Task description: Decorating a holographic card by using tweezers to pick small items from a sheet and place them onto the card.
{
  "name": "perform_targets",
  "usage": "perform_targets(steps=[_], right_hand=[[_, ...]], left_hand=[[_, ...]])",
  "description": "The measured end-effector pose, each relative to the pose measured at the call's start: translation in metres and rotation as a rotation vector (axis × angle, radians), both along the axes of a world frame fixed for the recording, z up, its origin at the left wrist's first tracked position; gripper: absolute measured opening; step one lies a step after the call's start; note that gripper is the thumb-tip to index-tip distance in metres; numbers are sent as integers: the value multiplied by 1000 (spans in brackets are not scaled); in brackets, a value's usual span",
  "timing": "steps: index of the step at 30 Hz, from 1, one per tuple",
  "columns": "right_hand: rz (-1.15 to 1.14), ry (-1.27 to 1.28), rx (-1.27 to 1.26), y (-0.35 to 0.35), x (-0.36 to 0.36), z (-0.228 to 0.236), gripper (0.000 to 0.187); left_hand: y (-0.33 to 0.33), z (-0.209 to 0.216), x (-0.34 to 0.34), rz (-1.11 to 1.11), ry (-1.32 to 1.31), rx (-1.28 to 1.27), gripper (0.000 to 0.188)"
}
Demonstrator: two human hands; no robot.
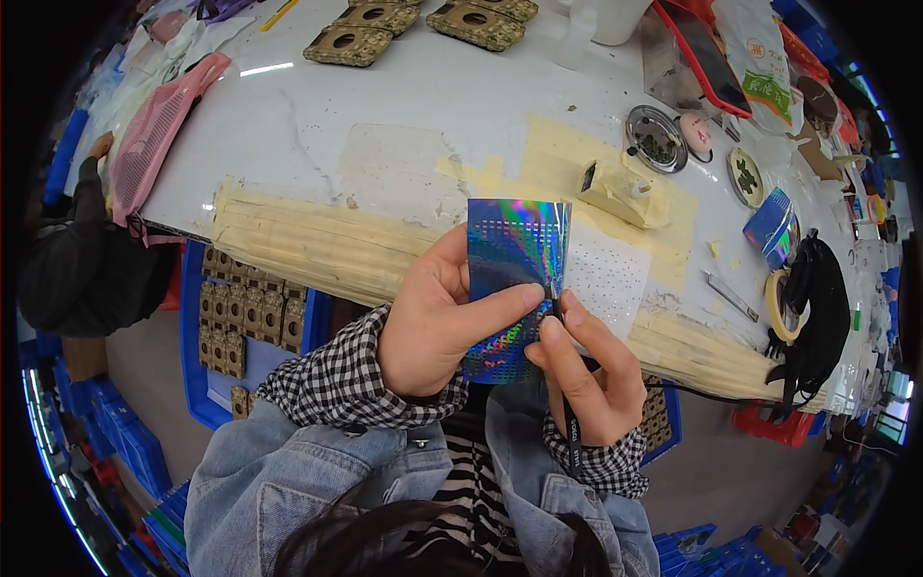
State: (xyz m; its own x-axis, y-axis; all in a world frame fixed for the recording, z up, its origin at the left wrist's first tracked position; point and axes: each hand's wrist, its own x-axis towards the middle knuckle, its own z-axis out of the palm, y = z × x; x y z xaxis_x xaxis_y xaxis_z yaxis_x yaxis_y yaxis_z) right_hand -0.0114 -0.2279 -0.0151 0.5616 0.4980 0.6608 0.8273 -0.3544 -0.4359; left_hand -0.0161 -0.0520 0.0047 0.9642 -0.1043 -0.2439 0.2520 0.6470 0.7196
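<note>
My left hand (428,322) holds up a shiny blue holographic sticker sheet (505,245) with rows of small cut shapes, its thumb pressed on the sheet's face. In my right hand (591,380) are slim black tweezers (573,433), gripped like a pen, with their tip at the sheet's right edge beside my left thumb. Whether a sticker is caught at the tip is too small to tell. Behind the sheet, a white sheet with many small dots (611,274) lies on the table.
Camouflage-patterned plastic parts (351,43) lie at the back; more fill a blue tray (197,361) below left. A tape-covered block (620,192), round dishes (657,139), a craft knife (731,294) and a tape roll (786,308) stand right. Another person's dark sleeve (87,250) shows far left.
</note>
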Motion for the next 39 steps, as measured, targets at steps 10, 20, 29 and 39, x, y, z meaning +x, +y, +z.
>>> perform_targets(steps=[10,20,29,39], right_hand=[[5,-12,-11,1,1,1,47],[-8,0,-15,1,2,4,45],[11,25,-33,1,2,5,45],[39,54,4,1,3,5,46]], left_hand=[[2,0,0,-15,20,-4,41],[2,0,1,-15,2,17,42],[4,-1,2,-21,5,26,41],[4,-2,1,-12,-1,10,40]])
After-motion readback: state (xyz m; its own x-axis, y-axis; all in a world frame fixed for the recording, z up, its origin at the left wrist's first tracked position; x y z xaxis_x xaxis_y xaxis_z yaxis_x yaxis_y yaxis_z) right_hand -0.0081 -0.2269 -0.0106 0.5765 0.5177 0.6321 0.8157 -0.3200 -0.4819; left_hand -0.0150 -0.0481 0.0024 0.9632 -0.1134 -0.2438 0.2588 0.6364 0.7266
